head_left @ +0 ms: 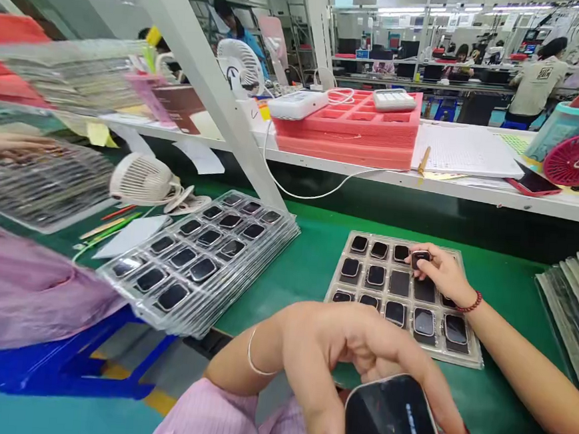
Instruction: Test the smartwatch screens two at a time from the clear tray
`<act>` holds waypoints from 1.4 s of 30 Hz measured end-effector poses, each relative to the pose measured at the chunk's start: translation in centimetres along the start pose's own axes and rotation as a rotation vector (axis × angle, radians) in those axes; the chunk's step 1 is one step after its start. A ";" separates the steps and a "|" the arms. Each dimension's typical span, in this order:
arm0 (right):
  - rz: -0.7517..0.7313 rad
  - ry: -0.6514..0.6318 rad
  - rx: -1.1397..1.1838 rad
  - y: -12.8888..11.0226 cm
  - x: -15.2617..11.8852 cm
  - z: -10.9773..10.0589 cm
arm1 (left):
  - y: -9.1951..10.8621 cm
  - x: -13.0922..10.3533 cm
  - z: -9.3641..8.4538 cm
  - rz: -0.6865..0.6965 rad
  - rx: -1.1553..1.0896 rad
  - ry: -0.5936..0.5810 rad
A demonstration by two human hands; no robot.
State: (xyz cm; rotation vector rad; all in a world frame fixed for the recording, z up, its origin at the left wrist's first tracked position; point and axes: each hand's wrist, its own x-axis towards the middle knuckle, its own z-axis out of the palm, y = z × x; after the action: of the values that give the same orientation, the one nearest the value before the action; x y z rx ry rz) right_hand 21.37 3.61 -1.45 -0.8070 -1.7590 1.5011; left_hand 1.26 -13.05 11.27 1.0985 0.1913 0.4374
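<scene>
Close to the camera, my left hand (319,353), with a thin silver bracelet at the wrist, grips a square smartwatch body (394,419). Its dark glass face shows small light marks and a green streak. Farther out, my right hand (444,273), wearing a red bead bracelet, pinches another smartwatch body (421,257) just above a clear plastic tray (459,359). Several dark-faced watch bodies sit in this tray's pockets, and some pockets hold none. My left forearm and hand hide part of the tray's front edge.
A stack of clear trays (246,290) with watch faces stands left on the green bench. More trays (570,313) lean at the right edge. A white fan (142,179) and a co-worker's pink sleeve (28,290) are farther left. Red foam trays (345,141) rest on the shelf.
</scene>
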 end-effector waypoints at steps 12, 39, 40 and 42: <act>0.269 -0.536 0.748 -12.7 -7.3 5.8 | 0.6 -0.4 -8.6 0.335 0.268 0.882; 0.062 -0.085 0.278 -6.1 -2.7 0.7 | -4.6 3.3 -13.6 0.186 0.441 1.047; 0.074 -0.087 0.258 -5.5 -2.4 0.3 | -4.6 3.2 -13.6 0.185 0.442 1.040; 0.080 -0.112 0.243 -4.9 -2.2 -0.2 | -4.7 3.2 -13.7 0.207 0.437 1.019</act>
State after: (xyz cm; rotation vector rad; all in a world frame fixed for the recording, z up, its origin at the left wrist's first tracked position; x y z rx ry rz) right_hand 22.63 1.24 3.18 -0.6881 -1.5978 1.8028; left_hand 0.30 -2.28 1.16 1.2364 1.1160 1.1620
